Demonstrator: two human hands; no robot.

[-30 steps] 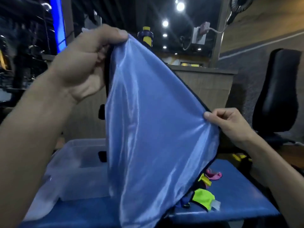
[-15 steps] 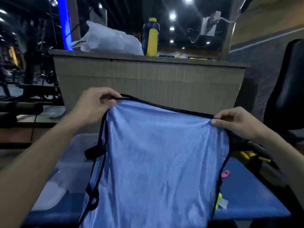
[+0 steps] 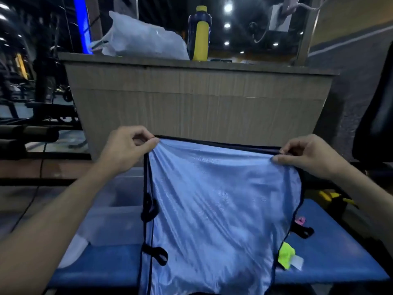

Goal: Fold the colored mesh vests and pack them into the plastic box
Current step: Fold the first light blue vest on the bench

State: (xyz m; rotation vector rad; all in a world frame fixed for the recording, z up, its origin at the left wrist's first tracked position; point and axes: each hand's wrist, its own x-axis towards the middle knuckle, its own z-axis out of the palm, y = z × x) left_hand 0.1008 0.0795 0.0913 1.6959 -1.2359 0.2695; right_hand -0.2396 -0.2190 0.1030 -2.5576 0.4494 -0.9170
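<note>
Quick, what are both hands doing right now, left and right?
Left hand: pinching the top left corner of the blue vest.
Right hand: pinching the vest's top right corner.

No legible text, brand, number or sign anywhere in frame. Checked likely carriers: yellow and dark bottle (image 3: 199, 33) on the counter (image 3: 191, 67), upper centre, shows no readable label. White tag (image 3: 297, 262) beside the neon-yellow fabric, lower right, is too small and blurred to tell whether it carries print. Light blue mesh vest (image 3: 221, 209), centre, has plain cloth with dark trim and no marking.
</note>
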